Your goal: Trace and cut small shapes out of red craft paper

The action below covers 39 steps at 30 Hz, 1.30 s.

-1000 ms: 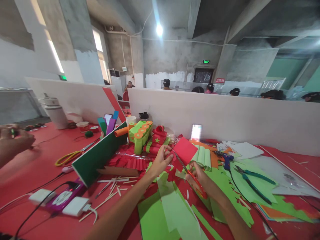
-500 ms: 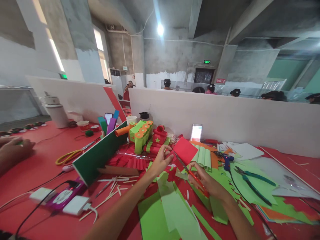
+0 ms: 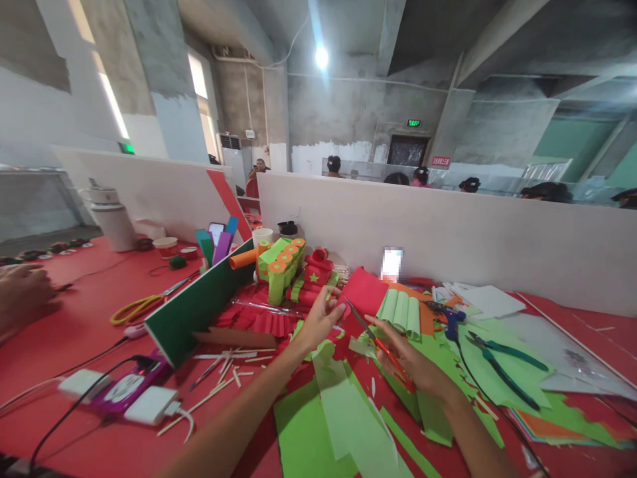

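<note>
Tipping the red sheet [image 3: 365,291] a little further back than a second ago and easing the right hand [image 3: 411,364] slightly to the right. At the far left, a co-worker's hand [image 3: 22,295] now lying lower, down on the red surface [image 3: 74,332].

Nearest, light green paper strips [image 3: 343,418] overlapping between the two forearms. Just beyond, gripping the scissors [image 3: 371,332] in the right hand, fingers closed round the red handles. Holding their long axis on a diagonal: handles near and to the right, blades pointing away and to the left, tips meeting the lower edge of the red sheet just beside the left thumb. Blades showing only as one thin line, so no telling how far apart. Pinching the sheet's left edge with the left hand [image 3: 318,320], fingers closed on the paper, lifting it over the scraps, just in front of the pleated green paper [image 3: 401,311].

Off to the left, a white charger [image 3: 149,406] and loose wooden sticks [image 3: 221,375] lying near a green board [image 3: 194,309] standing on edge. Off to the right, teal-handled pliers [image 3: 502,365] and a blue glue gun [image 3: 448,317] resting on green paper. Further back, a green and orange paper model [image 3: 279,265] standing in front of the white partition [image 3: 472,239].
</note>
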### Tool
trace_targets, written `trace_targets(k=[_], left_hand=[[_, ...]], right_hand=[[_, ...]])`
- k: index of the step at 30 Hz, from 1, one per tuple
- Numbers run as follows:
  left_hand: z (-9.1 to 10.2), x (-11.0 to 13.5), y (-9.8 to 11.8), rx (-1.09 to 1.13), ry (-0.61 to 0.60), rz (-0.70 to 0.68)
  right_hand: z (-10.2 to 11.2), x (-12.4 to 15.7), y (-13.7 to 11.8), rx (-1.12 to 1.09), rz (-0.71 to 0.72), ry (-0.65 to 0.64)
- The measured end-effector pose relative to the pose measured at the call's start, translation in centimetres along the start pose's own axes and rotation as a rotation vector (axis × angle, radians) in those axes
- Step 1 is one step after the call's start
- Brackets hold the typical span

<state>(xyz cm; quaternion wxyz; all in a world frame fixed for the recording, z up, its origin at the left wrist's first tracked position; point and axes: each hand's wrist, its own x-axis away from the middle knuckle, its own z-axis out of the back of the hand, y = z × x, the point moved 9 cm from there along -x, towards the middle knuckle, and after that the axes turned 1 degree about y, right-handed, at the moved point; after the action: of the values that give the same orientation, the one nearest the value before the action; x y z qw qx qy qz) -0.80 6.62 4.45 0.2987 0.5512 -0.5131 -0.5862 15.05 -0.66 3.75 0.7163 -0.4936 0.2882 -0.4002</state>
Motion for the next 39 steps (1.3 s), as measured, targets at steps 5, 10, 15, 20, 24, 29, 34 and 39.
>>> trace_targets(k=[5,10,15,20,24,29,34,39], left_hand=[[0.0,0.1,-0.1,-0.05,-0.001,0.011],[0.1,0.2,0.1,-0.107,-0.008,-0.008],[-0.2,0.3,0.3,-0.106,-0.038,0.0],[-0.3,0.3,-0.4,-0.1,-0.057,0.038],[-0.4,0.3,-0.6,-0.107,-0.093,0.053],[-0.7,0.3,-0.5,-0.089,-0.135,0.067],[-0.9,0.4,-0.3,-0.091,-0.152,0.064],[-0.9,0.3,-0.2,-0.099,-0.152,0.064]], right_hand=[[-0.2,0.0,0.4,-0.067,-0.012,-0.03],[-0.2,-0.2,0.6,-0.098,-0.007,-0.03],[-0.2,0.0,0.6,-0.047,-0.031,-0.033],[0.3,0.1,-0.1,0.047,0.001,0.007],[0.3,0.1,0.1,0.072,-0.002,-0.007],[0.2,0.2,0.7,-0.019,-0.039,-0.024],[0.3,0.1,0.7,-0.125,-0.059,-0.022],[0.5,0.0,1.2,-0.079,-0.097,-0.005]])
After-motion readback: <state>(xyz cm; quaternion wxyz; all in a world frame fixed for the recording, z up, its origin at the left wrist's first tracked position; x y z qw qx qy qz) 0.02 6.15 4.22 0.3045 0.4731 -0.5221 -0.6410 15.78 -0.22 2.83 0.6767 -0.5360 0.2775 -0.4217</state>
